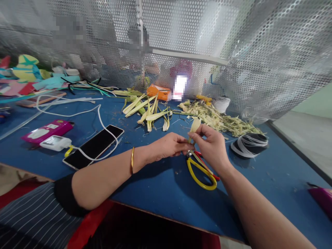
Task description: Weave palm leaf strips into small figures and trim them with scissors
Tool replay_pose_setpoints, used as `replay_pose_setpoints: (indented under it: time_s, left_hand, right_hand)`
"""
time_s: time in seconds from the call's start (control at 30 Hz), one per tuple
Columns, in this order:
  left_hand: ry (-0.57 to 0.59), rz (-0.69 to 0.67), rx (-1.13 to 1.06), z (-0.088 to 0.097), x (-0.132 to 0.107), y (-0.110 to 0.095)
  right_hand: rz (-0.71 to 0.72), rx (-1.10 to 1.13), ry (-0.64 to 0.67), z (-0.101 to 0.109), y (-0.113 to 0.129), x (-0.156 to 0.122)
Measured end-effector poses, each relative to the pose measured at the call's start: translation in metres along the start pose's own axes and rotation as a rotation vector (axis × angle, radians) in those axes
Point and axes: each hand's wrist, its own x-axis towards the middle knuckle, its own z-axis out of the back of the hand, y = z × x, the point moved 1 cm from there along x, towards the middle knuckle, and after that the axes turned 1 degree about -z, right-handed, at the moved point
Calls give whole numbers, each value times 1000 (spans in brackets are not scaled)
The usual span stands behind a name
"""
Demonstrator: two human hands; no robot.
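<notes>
A pale green-yellow leaf piece (195,124), like a strip of plant husk, stands up between the fingertips of my right hand (212,145). My left hand (172,145), with a gold bangle on the wrist, pinches at the lower end of the same piece; its fingertips nearly meet the right ones. Just below both hands lie scissors with a yellow handle loop (203,187) and a red one; their blades are hidden beneath my fingers. Beyond the hands, several loose leaf pieces (153,116) are strewn over the blue table (155,186).
A heap of shredded plant strips (215,119) lies behind my right hand, near a black spool with white thread (249,145). On the left are a phone (93,147), a white cable (100,116) and a magenta packet (48,131). Perforated metal mesh (181,34) walls the back.
</notes>
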Motion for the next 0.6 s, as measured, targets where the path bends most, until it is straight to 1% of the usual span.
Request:
replay_pose_setpoints:
  time_s: [0.1, 0.27, 0.37, 0.47, 0.6]
  left_hand:
    - [76, -18, 58, 2, -1, -5]
    - [178, -27, 123, 6, -2, -13]
    - [193, -32, 170, 8, -3, -16]
    - [220, -42, 196, 9, -4, -18]
    - [269, -66, 204, 9, -3, -19]
  right_hand:
    - [-33, 16, -39, 0, 1, -1]
    - [-149, 214, -72, -5, -3, -4]
    - [-195, 285, -74, -8, -7, -5]
    - [-208, 296, -76, -11, -9, -6]
    - [-231, 302, -125, -12, -9, -7]
